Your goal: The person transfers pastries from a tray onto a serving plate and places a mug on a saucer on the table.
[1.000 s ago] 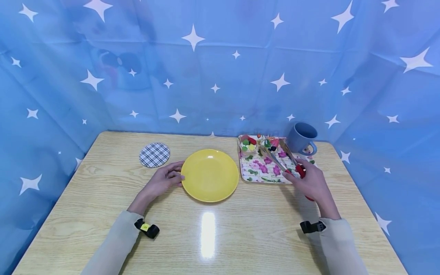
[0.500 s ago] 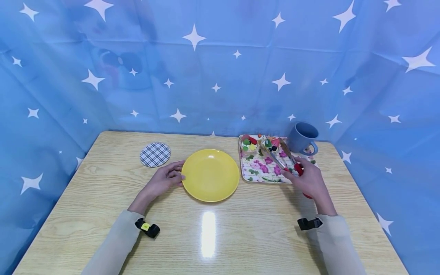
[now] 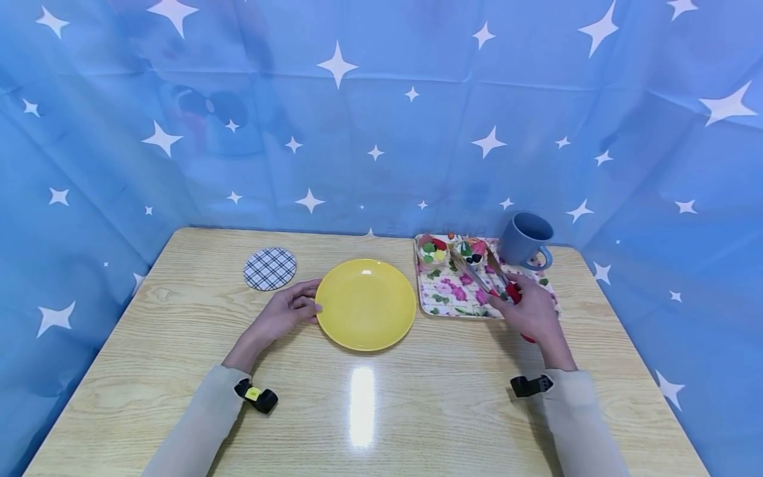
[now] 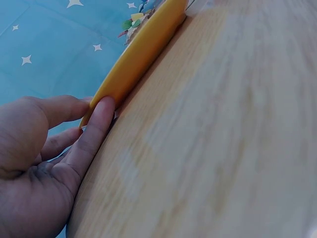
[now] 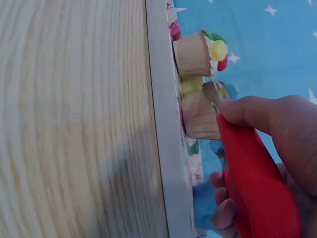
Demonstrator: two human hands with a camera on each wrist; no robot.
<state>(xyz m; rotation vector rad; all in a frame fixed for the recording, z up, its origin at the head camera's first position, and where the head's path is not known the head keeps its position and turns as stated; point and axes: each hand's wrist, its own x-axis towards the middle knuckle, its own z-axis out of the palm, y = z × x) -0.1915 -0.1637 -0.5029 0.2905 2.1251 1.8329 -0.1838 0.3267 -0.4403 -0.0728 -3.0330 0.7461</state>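
Observation:
My left hand [image 3: 286,313] pinches the left rim of a yellow plate [image 3: 365,305]. In the left wrist view the thumb and fingers meet at the plate's edge [image 4: 138,54], just over the wood. My right hand [image 3: 532,315] grips metal tongs with red handles [image 5: 257,183], their arms spread apart. The tong tips stand on either side of a cupcake with dark berries and pink topping [image 3: 473,253]; whether they touch it I cannot tell. Left of it sits a second cupcake, with red, green and yellow fruit [image 3: 432,250]. Both are on a floral tray [image 3: 448,299].
A blue mug [image 3: 524,238] stands at the tray's back right corner. A checked round coaster [image 3: 269,268] lies left of the plate. Behind the wooden table [image 3: 286,424] hangs a blue curtain with white stars [image 3: 381,119]. Something yellow-striped [image 5: 192,85] shows between the cupcakes.
My right hand has shifted slightly left and away from me with the tongs, whose arms have come a little closer together. The left hand and plate have stayed put.

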